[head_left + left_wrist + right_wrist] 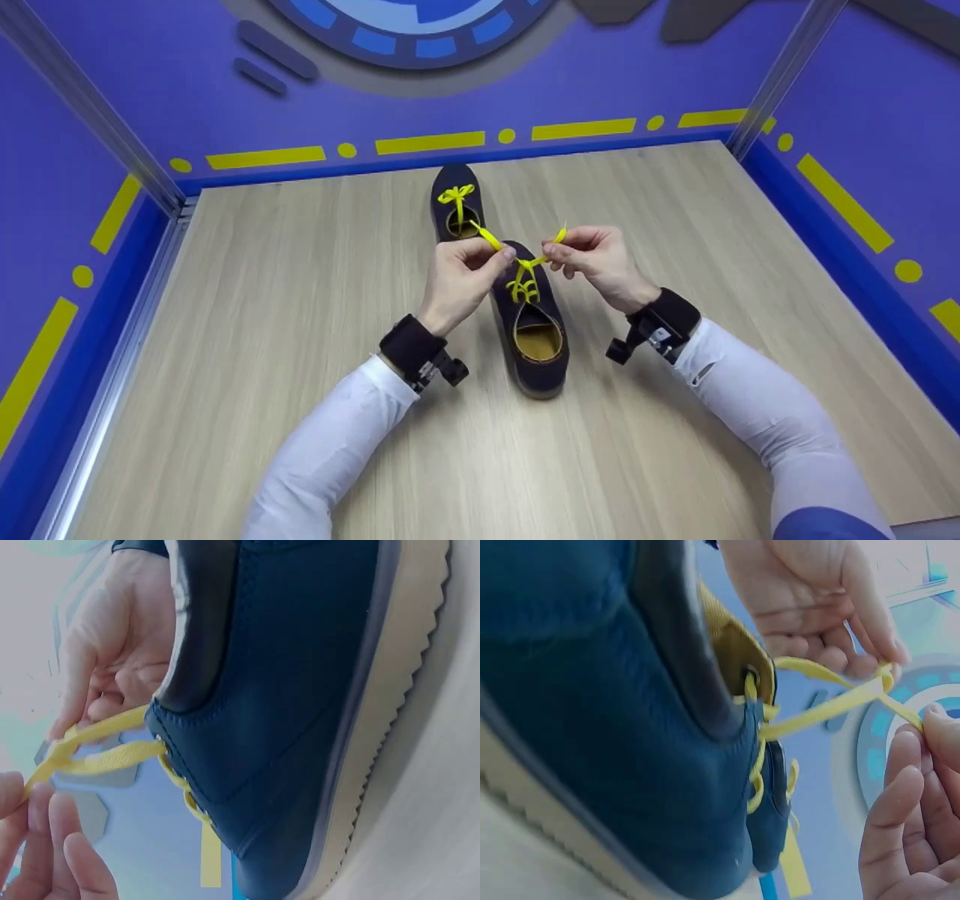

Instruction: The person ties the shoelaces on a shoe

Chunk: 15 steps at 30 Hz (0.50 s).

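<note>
A dark shoe stands on the wooden table, toe pointing away from me. Its yellow shoelace is drawn up above the tongue, the two ends crossing between my hands. My left hand pinches one end between thumb and fingers, and its tip sticks up past them. On the other side, my right hand pinches the opposite end. In the left wrist view the crossed lace stretches out from the top eyelets. The right wrist view shows the crossing close to the left fingertips.
A second dark shoe, its yellow lace tied in a bow, stands just beyond, partly behind my left hand. The wooden tabletop is bounded by a blue back wall and side walls.
</note>
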Each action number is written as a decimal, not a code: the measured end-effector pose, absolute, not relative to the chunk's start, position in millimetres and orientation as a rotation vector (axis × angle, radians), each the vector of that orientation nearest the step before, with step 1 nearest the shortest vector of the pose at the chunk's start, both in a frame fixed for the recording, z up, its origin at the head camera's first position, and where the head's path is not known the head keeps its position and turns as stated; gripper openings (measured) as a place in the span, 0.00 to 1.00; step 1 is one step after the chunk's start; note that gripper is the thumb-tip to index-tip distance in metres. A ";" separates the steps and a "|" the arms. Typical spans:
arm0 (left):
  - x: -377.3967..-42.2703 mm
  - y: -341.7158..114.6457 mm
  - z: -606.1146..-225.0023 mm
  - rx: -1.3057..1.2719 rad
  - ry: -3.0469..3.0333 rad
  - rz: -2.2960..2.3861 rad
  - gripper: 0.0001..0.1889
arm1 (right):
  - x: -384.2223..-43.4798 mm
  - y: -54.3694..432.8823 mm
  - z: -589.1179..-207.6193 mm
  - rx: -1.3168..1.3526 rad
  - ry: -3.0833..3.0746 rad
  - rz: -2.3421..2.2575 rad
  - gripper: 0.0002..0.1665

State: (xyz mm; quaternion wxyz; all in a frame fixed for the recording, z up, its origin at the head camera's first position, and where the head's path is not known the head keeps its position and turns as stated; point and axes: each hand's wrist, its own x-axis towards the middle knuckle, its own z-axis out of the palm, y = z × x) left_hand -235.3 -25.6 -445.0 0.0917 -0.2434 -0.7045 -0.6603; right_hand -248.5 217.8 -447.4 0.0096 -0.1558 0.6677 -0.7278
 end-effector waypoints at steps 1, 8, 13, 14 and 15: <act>-235.3 -27.5 -445.1 -0.728 -2.094 -1.973 0.04 | -248.4 221.1 -447.0 -0.493 2.105 -2.249 0.08; -236.6 -48.8 -447.0 -0.769 -2.206 -1.954 0.03 | -248.9 249.4 -444.5 -0.589 2.249 -1.973 0.09; -238.0 -69.3 -445.2 -0.828 -2.368 -1.829 0.02 | -250.4 271.1 -440.6 -0.702 2.336 -1.738 0.06; -237.8 -73.3 -444.5 -0.837 -2.403 -1.790 0.03 | -250.5 275.0 -439.5 -0.731 2.365 -1.681 0.05; -237.5 -76.9 -443.8 -0.844 -2.439 -1.756 0.03 | -250.7 278.8 -438.6 -0.754 2.399 -1.621 0.04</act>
